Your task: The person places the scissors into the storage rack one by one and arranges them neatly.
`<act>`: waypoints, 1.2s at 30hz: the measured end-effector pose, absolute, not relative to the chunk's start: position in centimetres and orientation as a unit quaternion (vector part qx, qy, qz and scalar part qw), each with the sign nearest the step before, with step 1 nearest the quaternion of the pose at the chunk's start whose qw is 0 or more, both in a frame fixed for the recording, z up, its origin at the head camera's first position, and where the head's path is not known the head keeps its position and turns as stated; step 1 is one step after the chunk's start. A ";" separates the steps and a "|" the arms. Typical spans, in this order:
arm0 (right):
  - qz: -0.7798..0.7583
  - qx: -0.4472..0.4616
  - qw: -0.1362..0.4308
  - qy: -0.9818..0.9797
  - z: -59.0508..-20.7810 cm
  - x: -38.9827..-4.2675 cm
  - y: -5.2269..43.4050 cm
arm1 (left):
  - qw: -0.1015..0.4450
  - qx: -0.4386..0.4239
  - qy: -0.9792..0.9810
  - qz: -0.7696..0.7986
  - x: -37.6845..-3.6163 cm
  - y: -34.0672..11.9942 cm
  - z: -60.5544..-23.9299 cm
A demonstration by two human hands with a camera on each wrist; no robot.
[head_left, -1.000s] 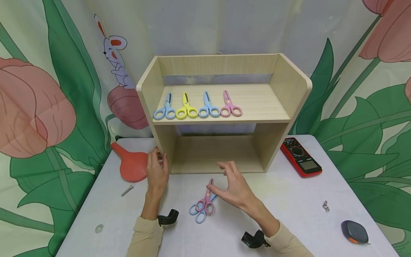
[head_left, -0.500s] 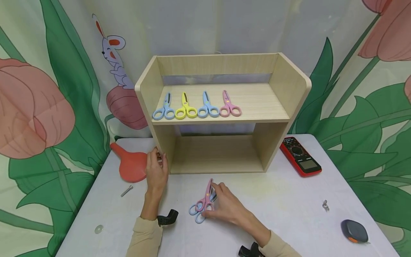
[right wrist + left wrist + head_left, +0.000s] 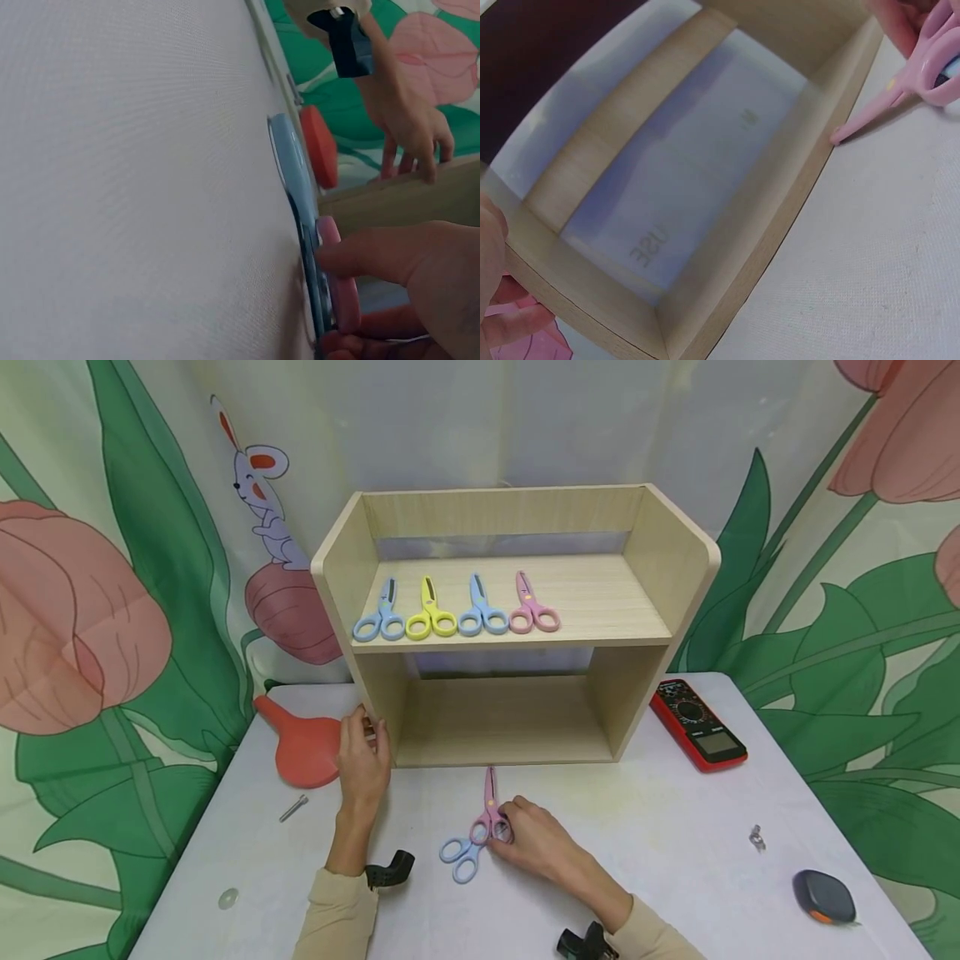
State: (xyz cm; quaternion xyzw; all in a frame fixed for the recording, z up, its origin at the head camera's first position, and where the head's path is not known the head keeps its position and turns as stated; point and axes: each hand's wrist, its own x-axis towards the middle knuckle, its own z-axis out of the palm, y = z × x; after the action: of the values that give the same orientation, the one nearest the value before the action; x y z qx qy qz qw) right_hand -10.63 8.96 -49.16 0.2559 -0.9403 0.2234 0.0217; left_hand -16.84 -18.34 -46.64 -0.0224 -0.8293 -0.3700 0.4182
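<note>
My right hand (image 3: pixel 536 837) pinches the handle of pink scissors (image 3: pixel 489 814) between thumb and fingers. Their blades point toward the shelf. Partly beneath them, blue scissors (image 3: pixel 459 857) lie on the white table. Seen from the right wrist, the thumb presses the pink handle (image 3: pixel 343 292) just above the blue scissors (image 3: pixel 291 161). My left hand (image 3: pixel 365 764) grips the front edge of the left side panel of a wooden shelf (image 3: pixel 510 718). In the left wrist view, the pink scissors' tip (image 3: pixel 838 136) is close to the shelf's bottom edge.
Blue, yellow, blue and pink scissors (image 3: pixel 532 606) line the upper shelf board. A red rubber piece (image 3: pixel 306 750), a bolt (image 3: pixel 293 808) and a clear disc (image 3: pixel 228 898) lie left. A multimeter (image 3: pixel 697 725), a small metal part (image 3: pixel 757 837) and a tape measure (image 3: pixel 823 896) lie right.
My right hand came down to the table and took hold of the pink scissors, which have turned and shifted slightly toward the shelf. The left hand stays on the shelf's side.
</note>
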 end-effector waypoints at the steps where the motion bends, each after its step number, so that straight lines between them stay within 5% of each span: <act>1: 0.211 0.258 0.031 -0.942 -49.0 -10.6 9.0 | 0.418 -0.022 -0.829 -0.370 -16.8 -18.3 -46.6; 17: 0.200 0.313 0.123 -0.920 -46.3 -10.5 10.7 | 0.405 -0.013 -0.835 -0.373 -16.6 -18.2 -46.5; 23: 0.256 0.341 0.144 -0.893 -42.2 -10.1 11.5 | 0.401 -0.013 -0.834 -0.379 -16.6 -18.3 -46.6; 36: 0.281 0.377 0.303 -0.829 -32.4 -11.4 13.5 | 0.407 -0.017 -0.831 -0.378 -16.6 -18.3 -46.6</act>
State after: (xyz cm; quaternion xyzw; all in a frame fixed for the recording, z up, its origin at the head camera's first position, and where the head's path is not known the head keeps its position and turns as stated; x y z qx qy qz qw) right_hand -11.38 13.48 -32.45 0.3768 -0.8290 0.2805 0.3033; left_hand -16.59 -18.29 -46.62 -0.0169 -0.8313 -0.3780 0.4071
